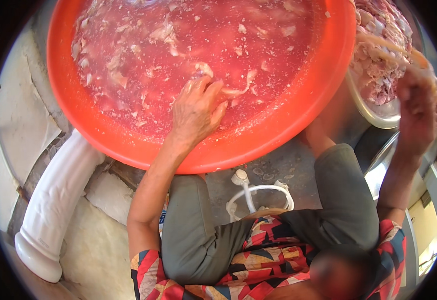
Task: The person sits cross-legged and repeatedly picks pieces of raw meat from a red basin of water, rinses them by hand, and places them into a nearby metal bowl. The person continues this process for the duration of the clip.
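My left hand (194, 111) reaches palm down to the water's surface in a large red-orange tub (201, 162). Its thumb stands apart from the bent fingers, and the fingertips are partly hidden. Beside them lie a thin pale strip of tissue (237, 91) and a small pale scrap (204, 69). More pale shreds float throughout the pinkish water. On the right, my right hand (419, 107) is raised and blurred by motion. Its fingers are closed on a long pale strip of meat (386, 44), which stretches across a heap of pink raw meat (378, 75).
The meat heap sits in a pale-rimmed basin (378, 120) beside the tub. Between my knees stands a white looped plastic object (248, 195). A white column-shaped piece (58, 205) leans by the tub's left. Pale slabs (23, 110) cover the ground at left.
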Tool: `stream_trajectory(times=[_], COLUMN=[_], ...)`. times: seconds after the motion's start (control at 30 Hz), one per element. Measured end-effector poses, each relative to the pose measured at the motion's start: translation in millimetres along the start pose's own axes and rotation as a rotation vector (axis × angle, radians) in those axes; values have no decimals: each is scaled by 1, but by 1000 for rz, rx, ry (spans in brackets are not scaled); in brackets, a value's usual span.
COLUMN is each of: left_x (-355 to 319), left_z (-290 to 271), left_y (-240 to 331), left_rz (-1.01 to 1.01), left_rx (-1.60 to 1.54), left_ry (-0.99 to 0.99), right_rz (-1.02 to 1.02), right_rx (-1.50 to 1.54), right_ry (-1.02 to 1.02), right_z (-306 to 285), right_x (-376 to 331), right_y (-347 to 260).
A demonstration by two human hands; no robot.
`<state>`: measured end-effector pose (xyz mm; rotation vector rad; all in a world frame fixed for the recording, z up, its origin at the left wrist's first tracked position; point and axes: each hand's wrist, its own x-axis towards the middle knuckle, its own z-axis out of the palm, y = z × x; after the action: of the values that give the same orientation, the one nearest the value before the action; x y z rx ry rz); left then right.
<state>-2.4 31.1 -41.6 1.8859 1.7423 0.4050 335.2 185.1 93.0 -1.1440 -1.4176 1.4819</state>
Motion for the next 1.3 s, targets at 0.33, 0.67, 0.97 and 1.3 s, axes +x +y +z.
stream_trajectory(times=[0.33,0.67,0.97,1.3], left_x=[5,5,-13,-14], left_z=[6,-11,-27,-43], left_y=[-14,-2,-2,22], left_rz=[-404,-717,-729,-598], left_rx=[-656,-1538,-1624,-1398], left_ry=[-296,-417,-361,-290], right_rz=[-269,-273,407,520], right_rx=[-1324,-499,-74,74], right_ry=[14,-607,-885,-712], right_z=[-42,130,179,174], right_x=[9,5,11,11], right_y=[58,107,112,126])
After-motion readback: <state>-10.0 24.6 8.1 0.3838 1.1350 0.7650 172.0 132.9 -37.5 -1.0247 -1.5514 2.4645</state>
